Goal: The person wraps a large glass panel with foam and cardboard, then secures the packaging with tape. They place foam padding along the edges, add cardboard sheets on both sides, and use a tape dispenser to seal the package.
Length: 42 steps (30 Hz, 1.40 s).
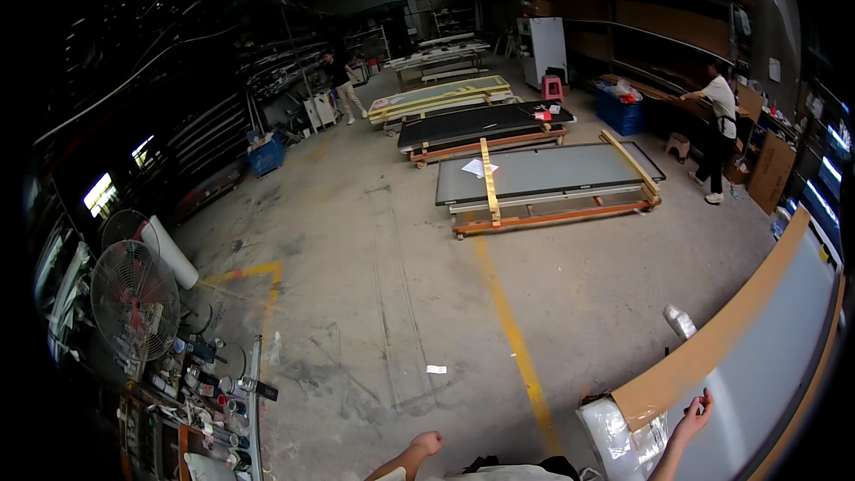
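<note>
Low in the middle of the head view, my left hand [427, 443] hangs over the concrete floor, its fingers curled into a loose fist with nothing showing in them. At the lower right my right hand [697, 411] is held above a large grey glass panel [757, 374], fingers apart and partly bent, holding nothing. Whether it touches the panel I cannot tell. A long brown cardboard strip [704, 352] runs along the panel's near left side. Clear plastic wrapping [610, 441] covers the corner beside that strip.
Framed panels lie on a low wooden trolley [552, 216] ahead, with more stacks behind. A floor fan [134, 298] and a bench of cans and tools [223, 392] stand left. One person [717, 120] is at the right racks, another [341, 80] far left. A blue bin [619, 113] stands near.
</note>
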Motion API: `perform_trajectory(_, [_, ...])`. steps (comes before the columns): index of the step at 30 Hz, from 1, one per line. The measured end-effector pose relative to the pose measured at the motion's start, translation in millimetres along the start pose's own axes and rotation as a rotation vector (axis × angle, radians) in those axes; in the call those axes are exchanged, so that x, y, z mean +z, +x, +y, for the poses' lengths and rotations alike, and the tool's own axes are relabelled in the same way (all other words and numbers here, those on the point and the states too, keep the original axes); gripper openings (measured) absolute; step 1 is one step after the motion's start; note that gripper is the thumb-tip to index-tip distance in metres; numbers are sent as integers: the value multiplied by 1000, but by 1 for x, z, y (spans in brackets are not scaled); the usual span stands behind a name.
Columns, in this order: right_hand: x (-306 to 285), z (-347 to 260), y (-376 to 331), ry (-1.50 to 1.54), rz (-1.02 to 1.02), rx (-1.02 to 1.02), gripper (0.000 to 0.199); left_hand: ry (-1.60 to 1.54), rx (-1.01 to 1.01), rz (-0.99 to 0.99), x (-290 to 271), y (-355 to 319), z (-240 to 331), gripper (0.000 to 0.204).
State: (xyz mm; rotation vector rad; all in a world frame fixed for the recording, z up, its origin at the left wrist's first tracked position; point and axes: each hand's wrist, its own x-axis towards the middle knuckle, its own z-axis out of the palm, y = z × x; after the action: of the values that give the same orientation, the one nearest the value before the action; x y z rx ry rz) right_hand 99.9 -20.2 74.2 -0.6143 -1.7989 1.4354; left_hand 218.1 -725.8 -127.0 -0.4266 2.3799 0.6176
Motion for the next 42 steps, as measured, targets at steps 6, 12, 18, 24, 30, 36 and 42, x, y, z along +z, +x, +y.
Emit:
perform_trajectory(6, [192,-22,14,-148,-372,-80,28,-120,-4,-16,-27,38,-51,46])
perform_trajectory(12, [344,38,47,-111,-490,13,26,-146,-262,-193,-38,76,-58,43])
perform_trajectory(18, [483,63,114,-95,-459,82,25,-76,-49,-112,-181,229,72,40])
perform_trajectory(24, [563,-50,237,-227,-526,-135,28,-137,184,-95,-301,394,208,38])
perform_trajectory(30, [551,-78,403,-409,-426,-248,25,-31,247,-258,-348,535,356,36])
perform_trajectory(36, [513,-34,487,-738,-393,-74,27,245,281,-441,-374,665,460,34])
perform_trajectory(42, [437,-30,551,-872,-247,190,30,594,552,-455,-402,828,658,32])
